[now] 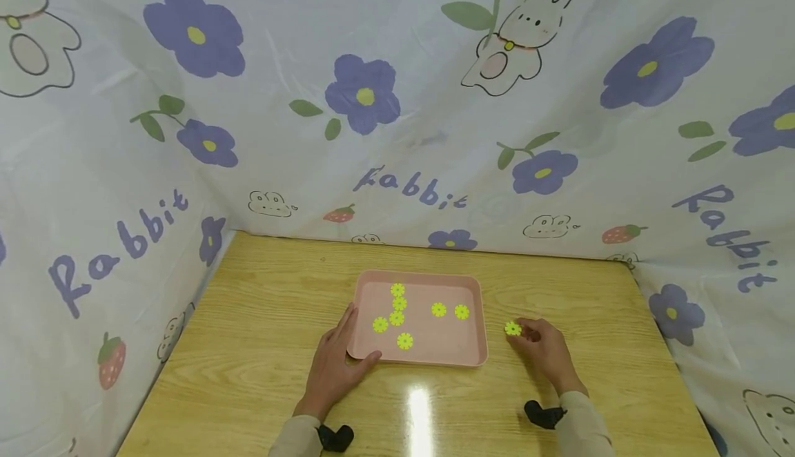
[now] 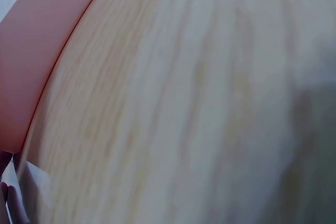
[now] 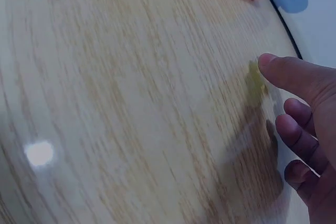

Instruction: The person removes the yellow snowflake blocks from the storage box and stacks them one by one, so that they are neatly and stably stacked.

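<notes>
A pink rectangular tray [image 1: 435,355] lies on the wooden table with several yellow-green flower-shaped pieces [image 1: 405,341] in it. Most are in its left half, two toward the right. My left hand [image 1: 335,367] rests at the tray's near left corner, fingers extended along the left side and thumb at the front rim. To the right of the tray, my right hand [image 1: 546,350] pinches another flower-shaped piece [image 1: 513,328] between thumb and fingers, low over the table. In the right wrist view this piece [image 3: 255,85] shows blurred beside the thumb tip.
Wooden tabletop [image 1: 261,305] surrounds the tray, with a bright light reflection in front of it. A white curtain [image 1: 422,132] printed with rabbits and purple flowers hangs behind and on both sides. Black straps [image 1: 544,415] are on both wrists.
</notes>
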A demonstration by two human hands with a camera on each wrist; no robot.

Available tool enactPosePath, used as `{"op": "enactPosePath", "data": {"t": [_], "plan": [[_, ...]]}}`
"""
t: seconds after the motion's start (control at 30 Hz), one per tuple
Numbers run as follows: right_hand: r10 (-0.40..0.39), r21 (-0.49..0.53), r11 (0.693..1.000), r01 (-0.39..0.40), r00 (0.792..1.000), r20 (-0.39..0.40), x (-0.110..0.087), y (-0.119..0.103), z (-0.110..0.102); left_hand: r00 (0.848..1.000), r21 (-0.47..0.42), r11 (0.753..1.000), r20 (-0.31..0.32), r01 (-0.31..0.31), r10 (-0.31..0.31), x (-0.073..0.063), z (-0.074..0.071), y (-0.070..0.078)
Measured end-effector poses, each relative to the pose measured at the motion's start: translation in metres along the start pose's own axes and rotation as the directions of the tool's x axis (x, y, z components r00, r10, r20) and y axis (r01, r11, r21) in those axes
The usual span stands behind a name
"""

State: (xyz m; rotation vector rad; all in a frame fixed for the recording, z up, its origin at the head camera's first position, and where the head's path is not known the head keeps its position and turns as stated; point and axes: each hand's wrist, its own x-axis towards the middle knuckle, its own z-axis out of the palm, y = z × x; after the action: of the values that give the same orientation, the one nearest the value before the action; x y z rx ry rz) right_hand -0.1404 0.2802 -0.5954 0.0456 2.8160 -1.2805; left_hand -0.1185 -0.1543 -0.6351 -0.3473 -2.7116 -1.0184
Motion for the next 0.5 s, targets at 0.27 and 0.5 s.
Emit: {"op": "enactPosePath", "data": {"t": [0.27, 0.5], "plan": [[0.016, 0.008, 1.0, -0.016, 1.0, 0.006, -0.0019, 0.0028, -0.0013, 1.0, 0.0, 1.0, 0.016, 0.01, -0.01, -0.0017, 0.0001, -0.0001], [0.054, 0.012, 0.998, -0.055, 0.998, 0.041, -0.0004, 0.0003, -0.0044, 1.0, -0.009, 1.0, 0.015, 0.007, -0.007, -0.0013, -0.0011, 0.0006]]}}
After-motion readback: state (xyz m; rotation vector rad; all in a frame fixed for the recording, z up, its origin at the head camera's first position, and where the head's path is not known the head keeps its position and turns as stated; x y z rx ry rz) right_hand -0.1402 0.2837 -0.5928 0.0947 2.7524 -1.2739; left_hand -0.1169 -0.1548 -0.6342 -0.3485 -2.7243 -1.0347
